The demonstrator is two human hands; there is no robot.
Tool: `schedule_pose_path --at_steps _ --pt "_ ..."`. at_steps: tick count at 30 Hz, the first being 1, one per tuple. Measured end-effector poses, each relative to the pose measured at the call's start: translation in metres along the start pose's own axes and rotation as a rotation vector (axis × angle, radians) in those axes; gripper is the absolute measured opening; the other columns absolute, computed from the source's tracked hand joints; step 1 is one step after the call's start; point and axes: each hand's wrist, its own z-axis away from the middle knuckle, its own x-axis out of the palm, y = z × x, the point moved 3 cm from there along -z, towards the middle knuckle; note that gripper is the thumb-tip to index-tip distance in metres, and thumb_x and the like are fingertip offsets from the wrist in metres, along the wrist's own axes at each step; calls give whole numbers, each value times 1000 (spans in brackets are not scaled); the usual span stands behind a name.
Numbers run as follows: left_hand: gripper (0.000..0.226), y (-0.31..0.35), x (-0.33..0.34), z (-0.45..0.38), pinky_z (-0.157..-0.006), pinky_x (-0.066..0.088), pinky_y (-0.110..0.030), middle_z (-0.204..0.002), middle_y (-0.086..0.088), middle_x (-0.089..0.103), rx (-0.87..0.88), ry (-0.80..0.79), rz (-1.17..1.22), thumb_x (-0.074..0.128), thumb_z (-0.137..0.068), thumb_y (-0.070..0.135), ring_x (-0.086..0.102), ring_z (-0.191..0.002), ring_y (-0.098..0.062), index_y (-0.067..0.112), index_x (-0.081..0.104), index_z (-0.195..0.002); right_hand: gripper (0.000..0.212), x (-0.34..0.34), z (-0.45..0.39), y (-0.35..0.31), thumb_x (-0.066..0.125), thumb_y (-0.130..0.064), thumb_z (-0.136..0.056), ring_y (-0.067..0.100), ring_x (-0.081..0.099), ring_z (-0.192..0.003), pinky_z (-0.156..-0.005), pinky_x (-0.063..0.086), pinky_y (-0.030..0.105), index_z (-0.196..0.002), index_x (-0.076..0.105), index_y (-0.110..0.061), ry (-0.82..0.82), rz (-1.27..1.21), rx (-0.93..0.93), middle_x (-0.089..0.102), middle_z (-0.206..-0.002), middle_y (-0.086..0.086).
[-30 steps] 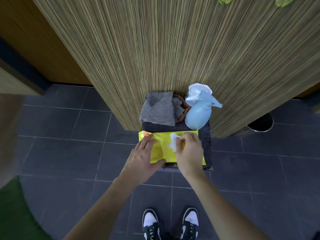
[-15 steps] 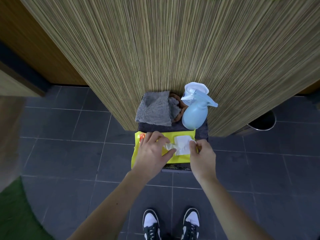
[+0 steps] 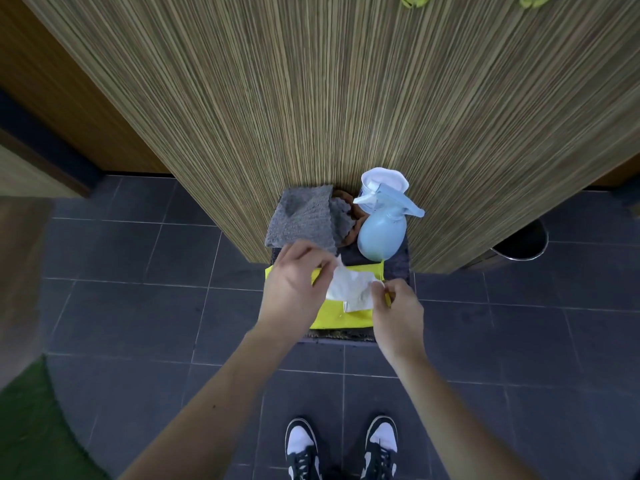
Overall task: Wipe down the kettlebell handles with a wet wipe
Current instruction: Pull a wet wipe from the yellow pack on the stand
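A yellow wet-wipe pack [image 3: 341,317] lies on a small dark stand against the striped wooden wall. A white wet wipe [image 3: 349,287] rises crumpled out of the pack's opening. My left hand [image 3: 294,289] pinches the wipe's upper left corner above the pack. My right hand [image 3: 398,313] pinches something at the pack's right side, by the wipe's right edge; whether it grips the wipe or the peeled lid flap is unclear. No kettlebell is in view.
A grey cloth [image 3: 304,220] and a light blue spray bottle [image 3: 381,226] sit behind the pack on the stand [image 3: 401,268]. A metal bin [image 3: 523,244] stands to the right. The floor is dark tile [image 3: 138,306], with green turf [image 3: 31,427] at lower left. My shoes [image 3: 341,452] are below.
The pack's flap was peeled open by my right hand. My left hand left the pack's surface, took the wipe and has drawn it up out of the opening.
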Motion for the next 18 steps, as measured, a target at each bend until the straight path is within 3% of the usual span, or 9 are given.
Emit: schedule_pose_path --at_steps 7,10,13,14,16,18 --pt "6 17 -36 -22 -74 55 -41 -89 8 68 -58 41 110 73 -96 15 63 -80 -12 15 73 -90 18 4 8 -18 56 -29 -102 17 56 -100 -79 35 25 -93 62 -14 12 -10 -102 60 -106 -2" --pt "4 17 -43 -21 -74 56 -36 -87 10 68 -77 58 125 73 -96 16 64 -81 -11 15 74 -92 19 16 15 -30 54 -32 -102 17 58 -103 -80 43 29 -92 61 -17 4 22 -259 63 -108 -4" --pt "3 16 -46 -18 -76 55 -33 -86 11 69 -105 75 133 73 -96 16 65 -83 -9 17 74 -93 27 40 29 -37 48 -39 -106 16 58 -109 -89 50 37 -108 64 -17 -152 114 -504 64 -114 -5" --pt "3 16 -46 -17 -76 55 -32 -86 12 70 -115 76 134 73 -95 16 65 -82 -8 18 73 -93 38 52 35 -33 43 -47 -106 20 56 -121 -98 48 40 -119 63 -18 -231 208 -564 63 -127 -2" --pt "3 15 -47 -15 -76 55 -30 -83 12 70 -131 72 139 73 -95 17 67 -81 -8 19 72 -93 69 73 47 -20 21 -66 -102 30 22 -155 -123 23 48 -150 44 -22 -370 508 -609 33 -164 4" --pt "4 14 -48 -14 -74 56 -32 -79 11 70 -128 62 133 73 -96 18 69 -79 -9 19 71 -92 82 86 53 -6 11 -73 -96 31 -11 -157 -124 -3 52 -163 8 -25 -425 783 -622 -7 -172 4"
